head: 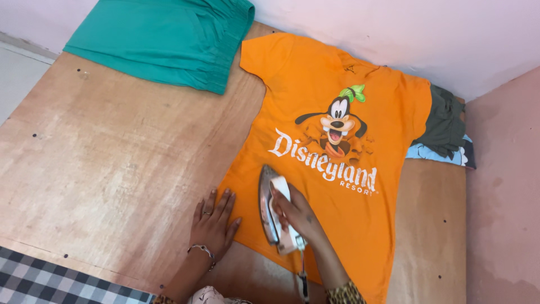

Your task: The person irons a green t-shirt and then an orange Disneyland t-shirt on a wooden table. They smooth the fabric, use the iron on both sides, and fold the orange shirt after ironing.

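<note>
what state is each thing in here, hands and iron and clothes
orange t-shirt: spread flat, print side up
iron: soleplate down on the t-shirt's lower part
right hand: closed around the iron's handle
left hand: open, flat, pressing the t-shirt's edge
teal garment: folded, lying on the board
dark clothes: crumpled in a heap by the wall
checked cloth: lying flat at the board's near edge

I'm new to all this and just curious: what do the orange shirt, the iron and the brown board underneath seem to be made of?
The orange printed T-shirt looks like soft knit cotton, matte and lightly creased. The hand iron shows a shiny metal soleplate edge with a pale handle, probably plastic. The brown board looks like plywood, with worn, patchy grain.
</note>
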